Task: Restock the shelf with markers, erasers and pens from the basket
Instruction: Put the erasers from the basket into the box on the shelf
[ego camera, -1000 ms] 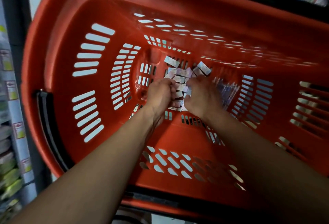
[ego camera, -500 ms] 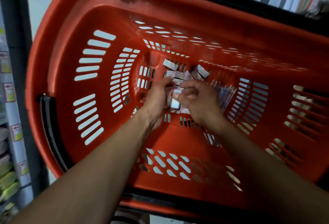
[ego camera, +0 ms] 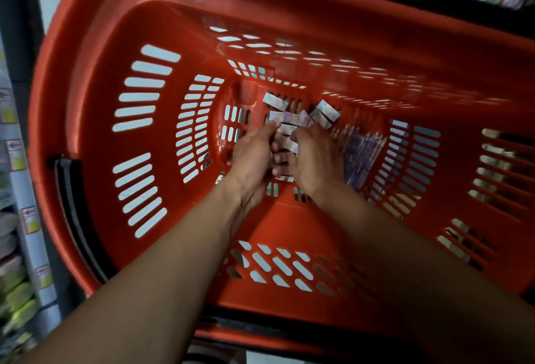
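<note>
Red plastic forms the basket (ego camera: 95, 138), whose slotted floor carries the stock to be moved. Both hands reach down into it and meet over a small heap of erasers (ego camera: 285, 120), flat wrapped blocks lying at mixed angles.

The left hand (ego camera: 251, 158) and the right hand (ego camera: 314, 161) face each other, palms inward, with several erasers gathered between them. Fingers (ego camera: 282, 158) of both hands are curled around this bundle; the exact count held cannot be told. The gathered blocks lie stacked with their long axes running roughly left to right, across the gap between the palms.

Loose erasers remain just beyond the fingertips, on the far side of the hands, touching or just beside the gathered ones. Both hands are about equally near to them.

Pens (ego camera: 359, 149) lie in a bundle just beside the right hand, on its outer side, long axes pointing away from the person. The right hand is clearly nearer to these.

Shelf edges (ego camera: 17, 161) show at the left, well apart from the hands.
</note>
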A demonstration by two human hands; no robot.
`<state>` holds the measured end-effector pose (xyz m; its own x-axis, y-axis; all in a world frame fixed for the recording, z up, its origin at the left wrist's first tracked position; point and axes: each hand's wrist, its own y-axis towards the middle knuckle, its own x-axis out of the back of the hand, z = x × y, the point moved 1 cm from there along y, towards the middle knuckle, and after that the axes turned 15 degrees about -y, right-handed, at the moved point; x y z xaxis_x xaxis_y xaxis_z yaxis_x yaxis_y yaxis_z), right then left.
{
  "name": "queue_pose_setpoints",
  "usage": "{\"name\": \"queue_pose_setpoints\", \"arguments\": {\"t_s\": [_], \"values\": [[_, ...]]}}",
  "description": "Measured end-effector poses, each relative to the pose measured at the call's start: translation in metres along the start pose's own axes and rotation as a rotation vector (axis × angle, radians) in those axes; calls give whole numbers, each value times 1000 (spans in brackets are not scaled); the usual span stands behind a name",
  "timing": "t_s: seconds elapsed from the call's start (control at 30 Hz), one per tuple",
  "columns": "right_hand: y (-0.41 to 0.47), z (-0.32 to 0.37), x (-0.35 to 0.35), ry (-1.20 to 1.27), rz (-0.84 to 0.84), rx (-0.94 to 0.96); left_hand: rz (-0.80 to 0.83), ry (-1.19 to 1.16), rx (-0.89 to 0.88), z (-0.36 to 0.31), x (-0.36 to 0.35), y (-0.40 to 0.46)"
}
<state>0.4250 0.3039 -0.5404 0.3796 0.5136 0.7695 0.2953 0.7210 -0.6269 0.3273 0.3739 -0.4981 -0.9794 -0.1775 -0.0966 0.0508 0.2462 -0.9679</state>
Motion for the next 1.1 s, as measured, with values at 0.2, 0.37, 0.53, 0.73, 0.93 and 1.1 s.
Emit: {"name": "queue_pose_setpoints", "arguments": {"t_s": [0.2,0.37,0.53,0.73,0.93,1.1], "values": [[-3,2,-1,79,-110,-90,97,-201,75,-9,3,-5],[-27,6,30,504,-297,-210,92,-324,15,-11,4,-4],[-57,24,43,504,-365,-3,235,-347,71,-10,-2,-8],[-52,23,38,521,-385,-51,103,-74,-6,-6,-1,-4],[3,-13,24,341,-239,-360,50,-66,-3,-6,-1,-2],[30,-31,8,93,-50,-380,88,-80,25,-5,-3,0]]}}
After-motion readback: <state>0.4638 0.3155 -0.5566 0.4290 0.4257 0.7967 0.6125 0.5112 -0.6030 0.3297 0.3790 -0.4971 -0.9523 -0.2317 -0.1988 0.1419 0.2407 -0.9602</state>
